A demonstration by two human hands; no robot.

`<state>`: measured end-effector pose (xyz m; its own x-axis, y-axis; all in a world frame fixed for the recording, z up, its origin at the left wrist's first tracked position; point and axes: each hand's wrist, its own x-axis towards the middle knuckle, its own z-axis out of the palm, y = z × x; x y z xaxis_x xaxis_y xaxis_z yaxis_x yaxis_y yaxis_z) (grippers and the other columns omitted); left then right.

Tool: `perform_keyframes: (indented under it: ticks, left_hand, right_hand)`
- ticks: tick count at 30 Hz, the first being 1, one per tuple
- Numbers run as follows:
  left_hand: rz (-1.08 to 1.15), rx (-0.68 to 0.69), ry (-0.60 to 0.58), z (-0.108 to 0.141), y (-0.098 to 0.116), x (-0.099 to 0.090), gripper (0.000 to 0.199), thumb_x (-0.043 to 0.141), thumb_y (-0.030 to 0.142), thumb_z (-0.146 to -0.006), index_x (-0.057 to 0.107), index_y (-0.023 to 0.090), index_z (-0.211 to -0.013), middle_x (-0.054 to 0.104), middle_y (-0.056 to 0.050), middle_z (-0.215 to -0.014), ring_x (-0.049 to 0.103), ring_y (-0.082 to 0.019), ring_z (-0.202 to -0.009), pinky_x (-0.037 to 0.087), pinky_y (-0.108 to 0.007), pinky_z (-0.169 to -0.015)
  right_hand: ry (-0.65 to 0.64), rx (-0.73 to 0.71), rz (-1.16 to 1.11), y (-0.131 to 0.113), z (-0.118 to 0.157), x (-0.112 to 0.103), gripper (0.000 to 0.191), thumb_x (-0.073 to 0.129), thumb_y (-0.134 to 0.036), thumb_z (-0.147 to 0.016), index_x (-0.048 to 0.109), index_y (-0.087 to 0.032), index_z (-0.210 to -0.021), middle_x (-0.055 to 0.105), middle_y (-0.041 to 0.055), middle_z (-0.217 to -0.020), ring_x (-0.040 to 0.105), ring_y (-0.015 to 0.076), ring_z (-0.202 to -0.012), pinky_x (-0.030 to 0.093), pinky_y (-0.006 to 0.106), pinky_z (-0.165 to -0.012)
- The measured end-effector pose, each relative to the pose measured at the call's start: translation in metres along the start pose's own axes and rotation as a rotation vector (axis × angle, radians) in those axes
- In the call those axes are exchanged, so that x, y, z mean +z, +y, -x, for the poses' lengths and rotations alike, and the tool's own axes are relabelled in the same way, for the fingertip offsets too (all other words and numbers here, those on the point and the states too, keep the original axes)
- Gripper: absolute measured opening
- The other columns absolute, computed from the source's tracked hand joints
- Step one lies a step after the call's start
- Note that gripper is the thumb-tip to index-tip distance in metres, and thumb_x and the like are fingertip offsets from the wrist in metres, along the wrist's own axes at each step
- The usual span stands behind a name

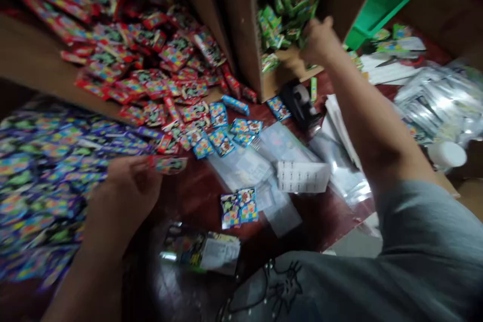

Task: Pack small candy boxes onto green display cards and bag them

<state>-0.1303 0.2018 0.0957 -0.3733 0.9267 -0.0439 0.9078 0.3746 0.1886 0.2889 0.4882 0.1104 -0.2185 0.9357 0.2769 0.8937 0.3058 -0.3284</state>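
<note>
So on the far left a big heap of purple packets [45,176] is spread toward the near edge, and the left hand [128,188] is parked right at its rim with a red packet [168,164] pinched at the fingertips, fingers closed on it as far as can be made out through the blur. That pinch looks thin, so the packet could be dropped into the purple heap and the colours mixed if the hand is jolted. Further in, the red packets [143,60] are piled loose on a cardboard flap [30,60], and a slide onto the blue packets [222,136] on the dark red table [196,201] could be set off by any nudge. In the middle, clear bags [245,166] and a white label sheet [302,176] are lying slick and overlapping, easily swept off by a sleeve. To the right, the right hand [319,40] is pushed into the cardboard box [241,25] among the green packets [287,10]; whether anything is gripped cannot be told, since the fingers are hidden. With the arm stretched over it, the black tape dispenser [302,103] could be knocked, or green packets dragged out over the box lip.
</note>
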Motion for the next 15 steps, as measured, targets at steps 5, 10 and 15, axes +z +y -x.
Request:
perform_keyframes:
  ticks: [5, 10, 15]
  left_hand:
    - [0.451, 0.122, -0.428, 0.041, 0.027, -0.006, 0.053, 0.057, 0.055, -0.092, 0.078, 0.023, -0.127, 0.085, -0.005, -0.118, 0.08, -0.025, -0.102, 0.062, -0.038, -0.098]
    - [0.509, 0.448, -0.657, 0.095, 0.081, 0.041, 0.046, 0.052, 0.044, -0.095, 0.085, 0.026, -0.121, 0.084, -0.004, -0.126, 0.078, -0.025, -0.118, 0.057, -0.04, -0.111]
    - [0.305, 0.643, -0.7, 0.138, 0.123, 0.074, 0.044, 0.045, 0.033, -0.104, 0.081, 0.021, -0.126, 0.081, -0.009, -0.133, 0.076, -0.026, -0.123, 0.056, -0.041, -0.113]
  right_hand:
    - [-0.126, -0.034, -0.58, -0.039, 0.139, -0.052, 0.057, 0.076, -0.067, -0.089, 0.064, -0.035, -0.134, 0.071, 0.0052, -0.122, 0.075, 0.0314, -0.115, 0.067, 0.056, -0.093]
    - [-0.097, 0.376, -0.949, -0.099, 0.34, -0.013, 0.044, 0.074, -0.063, -0.089, 0.051, -0.029, -0.106, 0.069, 0.0095, -0.114, 0.071, 0.0265, -0.101, 0.065, 0.048, -0.088]
    - [0.139, 0.62, -0.537, -0.097, 0.445, 0.024, 0.04, 0.059, -0.06, -0.096, 0.034, -0.03, -0.086, 0.057, 0.0047, -0.09, 0.06, 0.0255, -0.09, 0.057, 0.046, -0.086]
